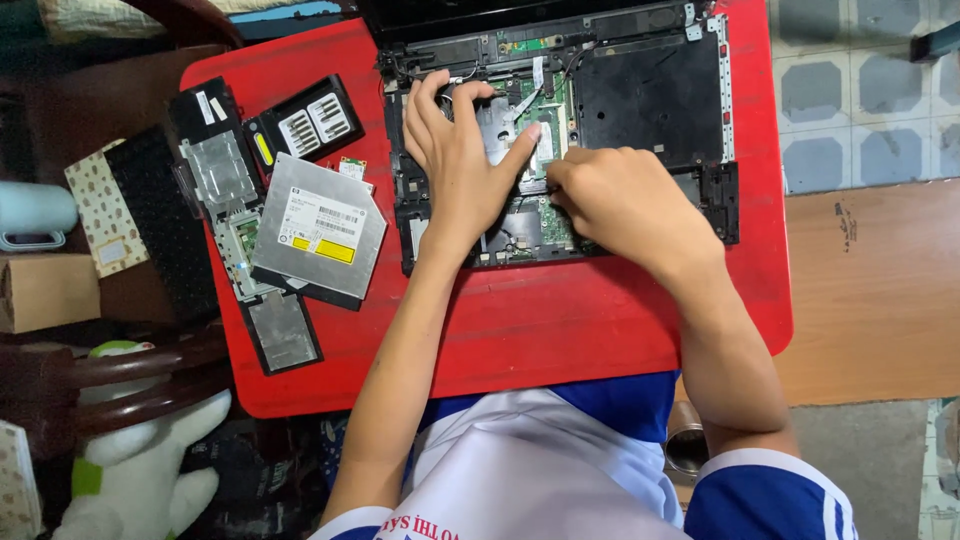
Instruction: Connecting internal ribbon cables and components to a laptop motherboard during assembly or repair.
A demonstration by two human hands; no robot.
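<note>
A red counter (560, 330) fills the view beneath both hands. On it, directly under them, lies an opened laptop base (650, 110), black, its covers off and the green circuit board (545, 215) showing. Well to the left of the hands sit a silver optical drive (320, 228), a black cover panel with vents (305, 118) and more removed plates.

The left hand (460, 160) rests spread on the base, fingers fanned, thumb stretched toward the board. The right hand (625, 200) sits just beside it, fingers curled tight together over the board's edge; whether they pinch a small part cannot be told.

This looks like a mid-disassembly step, freeing something on the board. The next move likely calls for a steady bracing hand and a careful small lift.

The laptop's far edge is cut off, and the spot under the right fingertips is hidden.
</note>
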